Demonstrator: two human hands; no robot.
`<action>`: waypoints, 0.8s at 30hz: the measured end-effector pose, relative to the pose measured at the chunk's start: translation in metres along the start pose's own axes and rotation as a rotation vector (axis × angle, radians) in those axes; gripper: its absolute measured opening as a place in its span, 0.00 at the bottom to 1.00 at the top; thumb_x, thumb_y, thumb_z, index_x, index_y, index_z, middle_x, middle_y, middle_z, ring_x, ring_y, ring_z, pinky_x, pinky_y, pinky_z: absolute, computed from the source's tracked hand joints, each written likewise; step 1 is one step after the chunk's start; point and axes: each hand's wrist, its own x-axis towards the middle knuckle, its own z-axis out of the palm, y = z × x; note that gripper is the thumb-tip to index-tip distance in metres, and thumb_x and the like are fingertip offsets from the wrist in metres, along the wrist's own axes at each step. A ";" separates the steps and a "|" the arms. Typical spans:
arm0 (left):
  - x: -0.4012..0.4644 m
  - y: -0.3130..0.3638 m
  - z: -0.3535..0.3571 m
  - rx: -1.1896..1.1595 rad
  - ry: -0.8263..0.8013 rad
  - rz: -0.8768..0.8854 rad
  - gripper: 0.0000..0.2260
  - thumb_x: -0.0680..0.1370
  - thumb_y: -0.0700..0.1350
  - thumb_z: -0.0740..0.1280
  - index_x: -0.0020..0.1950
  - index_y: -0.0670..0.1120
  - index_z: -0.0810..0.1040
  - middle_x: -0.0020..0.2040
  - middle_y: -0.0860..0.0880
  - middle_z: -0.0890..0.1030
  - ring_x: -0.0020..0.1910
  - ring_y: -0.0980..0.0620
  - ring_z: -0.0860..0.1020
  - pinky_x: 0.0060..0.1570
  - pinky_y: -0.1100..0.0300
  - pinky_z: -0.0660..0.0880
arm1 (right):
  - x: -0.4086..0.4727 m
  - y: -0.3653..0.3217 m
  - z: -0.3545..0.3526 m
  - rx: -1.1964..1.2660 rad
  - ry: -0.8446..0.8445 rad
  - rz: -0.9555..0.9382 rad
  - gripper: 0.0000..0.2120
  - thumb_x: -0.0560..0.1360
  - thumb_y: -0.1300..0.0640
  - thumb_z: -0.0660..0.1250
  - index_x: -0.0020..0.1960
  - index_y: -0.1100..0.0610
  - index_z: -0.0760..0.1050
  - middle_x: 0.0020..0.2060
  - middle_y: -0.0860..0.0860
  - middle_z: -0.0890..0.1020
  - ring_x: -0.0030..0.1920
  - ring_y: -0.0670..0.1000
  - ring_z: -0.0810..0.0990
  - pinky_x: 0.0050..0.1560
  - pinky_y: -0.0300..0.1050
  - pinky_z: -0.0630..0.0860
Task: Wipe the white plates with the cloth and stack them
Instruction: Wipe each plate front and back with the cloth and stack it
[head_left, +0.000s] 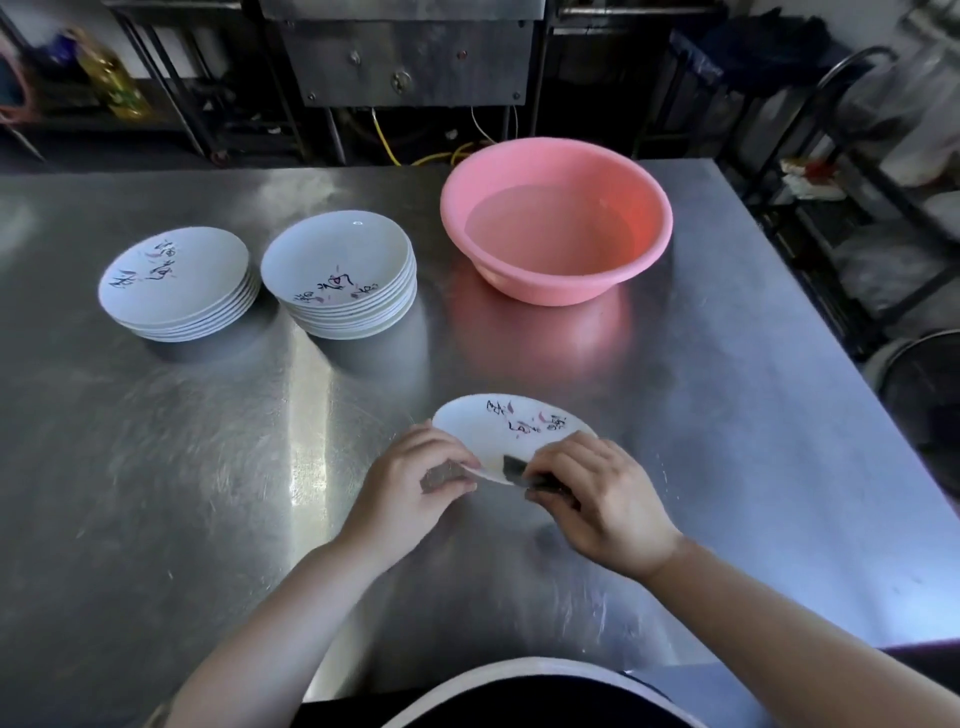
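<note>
A white plate (506, 428) with dark writing is held tilted above the steel table, near its front. My left hand (410, 488) pinches its near left rim. My right hand (597, 499) grips a dark cloth (517, 467) and presses it on the plate's near edge. Two stacks of the same white plates stand at the left: one stack (176, 286) farther left, a taller stack (343, 275) beside it.
A pink basin (556, 221) holding water stands at the back right of the steel table (208, 467). Metal shelving and racks (852, 156) lie beyond the table's right and far edges.
</note>
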 end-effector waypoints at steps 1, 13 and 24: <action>0.009 0.006 -0.006 -0.045 0.026 -0.003 0.11 0.67 0.35 0.78 0.45 0.47 0.84 0.44 0.59 0.81 0.50 0.61 0.76 0.57 0.68 0.70 | 0.009 0.000 -0.008 0.059 0.002 0.055 0.04 0.72 0.56 0.71 0.46 0.56 0.79 0.41 0.41 0.79 0.42 0.44 0.75 0.44 0.36 0.71; 0.061 0.027 -0.047 -0.314 -0.150 -0.223 0.31 0.66 0.33 0.78 0.58 0.63 0.79 0.54 0.62 0.82 0.54 0.63 0.79 0.55 0.68 0.72 | 0.072 0.023 -0.063 1.051 -0.264 0.630 0.06 0.76 0.60 0.68 0.46 0.55 0.83 0.28 0.49 0.78 0.19 0.44 0.68 0.18 0.32 0.61; 0.034 0.035 -0.055 -0.601 0.050 -0.265 0.34 0.63 0.48 0.80 0.67 0.61 0.74 0.64 0.50 0.80 0.61 0.49 0.80 0.56 0.58 0.78 | 0.085 0.022 -0.072 1.464 -0.156 0.669 0.11 0.78 0.64 0.63 0.57 0.71 0.73 0.33 0.56 0.82 0.26 0.50 0.80 0.26 0.37 0.75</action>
